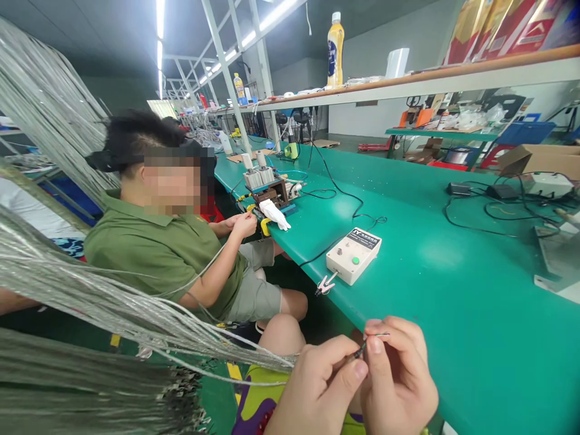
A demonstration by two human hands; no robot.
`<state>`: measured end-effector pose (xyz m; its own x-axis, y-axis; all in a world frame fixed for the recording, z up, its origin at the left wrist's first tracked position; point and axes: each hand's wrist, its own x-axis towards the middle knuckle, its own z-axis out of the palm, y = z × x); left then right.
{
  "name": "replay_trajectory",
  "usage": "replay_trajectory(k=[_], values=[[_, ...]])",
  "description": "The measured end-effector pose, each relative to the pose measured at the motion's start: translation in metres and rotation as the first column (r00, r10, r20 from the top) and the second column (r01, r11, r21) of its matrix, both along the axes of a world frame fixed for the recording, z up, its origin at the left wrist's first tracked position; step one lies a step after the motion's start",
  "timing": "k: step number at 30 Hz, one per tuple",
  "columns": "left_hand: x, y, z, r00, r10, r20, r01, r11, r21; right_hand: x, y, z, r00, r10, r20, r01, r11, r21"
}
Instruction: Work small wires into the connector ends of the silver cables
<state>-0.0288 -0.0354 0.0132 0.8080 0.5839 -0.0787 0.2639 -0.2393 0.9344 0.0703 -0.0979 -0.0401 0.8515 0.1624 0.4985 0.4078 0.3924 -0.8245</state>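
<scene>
1. Left hand (324,380) and right hand (403,374), nearest the camera, meet just off the front edge of the green bench (489,314). Both are closed in fingertip pinches on a slim, dark cable end (359,353).
2. That piece spans the small gap between the two thumbs, and a fine wire tip (383,335) pokes out past the right thumb. Something so thin probably suits fingertips better than a full fist.
3. Silvery-grey braided cables (194,323) sweep in from the left, one passing behind the left hand; whether it joins the pinched end is hidden. Hanging beside the seat, they seem placed for easy reach.
4. Near the bench edge sits a white "JY" control box (353,255), its pale clip (325,285) jutting over the rim, presumably to keep it accessible from the seat.
5. Farther along, a co-worker's hands (242,226) come together before a bench-mounted fixture (272,187); a white glove (274,215) rests against its front.
</scene>
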Motion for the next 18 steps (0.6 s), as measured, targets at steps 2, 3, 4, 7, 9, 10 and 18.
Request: replay_trajectory(k=[2,3,4,7,9,10,18], values=[[0.000,-0.001,-0.003,0.999,0.028,0.021,-0.028,1.000,-0.003,-0.003,0.000,0.002,0.999,-0.012,0.030,0.012,1.000,0.014],[0.000,0.000,-0.003,0.998,0.044,0.042,-0.043,0.999,-0.018,-0.004,0.000,0.002,0.999,0.003,0.037,-0.004,1.000,0.023],[0.000,0.001,-0.003,0.996,0.058,0.067,-0.055,0.998,-0.036,-0.006,0.002,0.001,0.999,0.030,0.035,-0.031,0.999,0.036],[0.001,0.006,-0.001,0.988,0.112,0.109,-0.108,0.993,-0.044,-0.013,0.008,-0.005,0.992,0.127,0.012,-0.128,0.988,0.085],[0.001,0.007,-0.003,0.983,0.139,0.118,-0.139,0.990,-0.007,-0.014,0.010,-0.010,0.984,0.179,0.020,-0.180,0.977,0.110],[0.001,0.007,-0.005,0.982,0.142,0.124,-0.145,0.989,0.017,-0.013,0.010,-0.012,0.979,0.203,0.027,-0.204,0.972,0.118],[0.010,-0.011,-0.034,0.987,-0.004,0.162,-0.021,0.988,0.153,0.008,-0.002,-0.014,0.891,0.405,-0.207,-0.368,0.909,0.194]])
